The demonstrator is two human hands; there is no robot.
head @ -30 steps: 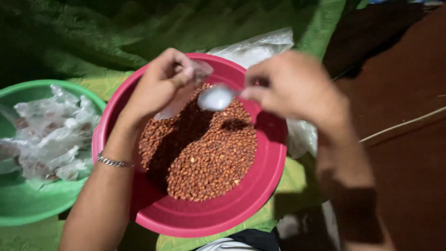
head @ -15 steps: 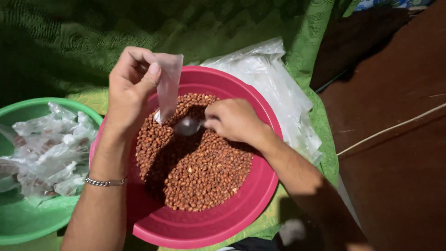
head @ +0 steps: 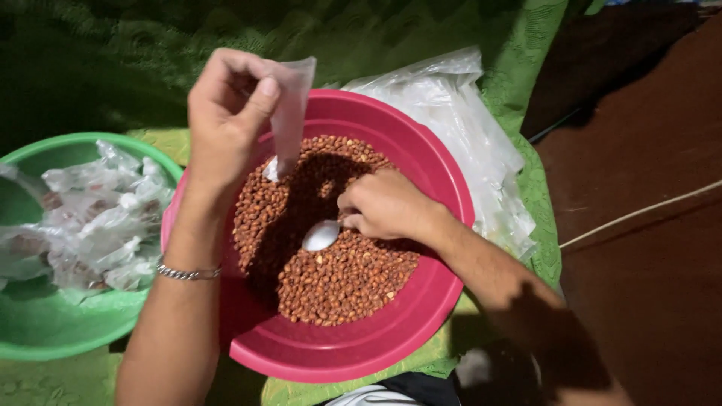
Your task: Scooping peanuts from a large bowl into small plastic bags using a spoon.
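Your left hand (head: 229,113) pinches a small clear bag (head: 289,113) raised above the red bowl (head: 421,316); your right hand (head: 383,203), fingers curled, grips a spoon (head: 321,234) dipped into the peanuts (head: 346,278).

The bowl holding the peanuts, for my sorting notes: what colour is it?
Pink-red, plain; the bowl shows clearly in the head view.

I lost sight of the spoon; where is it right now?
In the head view, the spoon lies mid-frame on the peanuts in the pink bowl, held by the right hand.
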